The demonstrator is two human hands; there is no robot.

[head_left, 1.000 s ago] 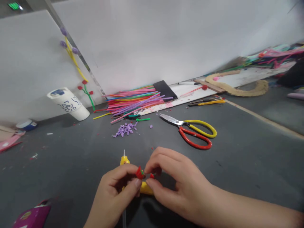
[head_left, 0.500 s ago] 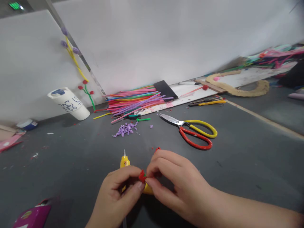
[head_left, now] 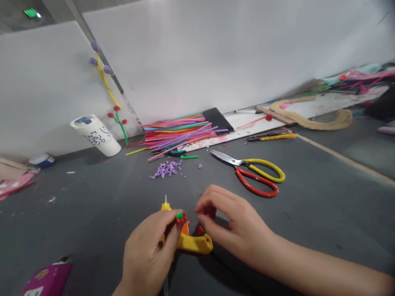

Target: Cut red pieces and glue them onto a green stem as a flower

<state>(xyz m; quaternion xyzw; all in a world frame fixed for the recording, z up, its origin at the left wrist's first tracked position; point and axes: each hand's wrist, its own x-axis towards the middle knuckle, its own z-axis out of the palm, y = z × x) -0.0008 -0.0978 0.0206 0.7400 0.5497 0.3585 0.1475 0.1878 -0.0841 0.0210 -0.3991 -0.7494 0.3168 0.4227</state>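
from my head camera, taking my hands as the centre of the dial: my left hand has a small red-and-green piece pinched between thumb and forefinger, at the middle of the lower part of the view. my right hand is just beside it at 3 o'clock, fingers curled; red bits show at its thumb and under its fingers, and i can't tell whether i'm gripping any.

a yellow glue gun lies right under my work, nozzle toward 12 o'clock, handle toward 4; my left hand blocks much of its body. purple bits sit in a heap at 11 o'clock, with a short green stick near them at 12. beyond, also at 12, is a bundle of coloured sticks, a black flat object against its right end. scissors lie spread at 2 o'clock, yellow and red handles toward 3. a white cup leans at 10 o'clock, and a purple box is at 8.

half a second ago both hands met at the piece, mostly its red side showing; now my right hand is clear of it, the green end shows, and more of the gun's handle is uncovered.
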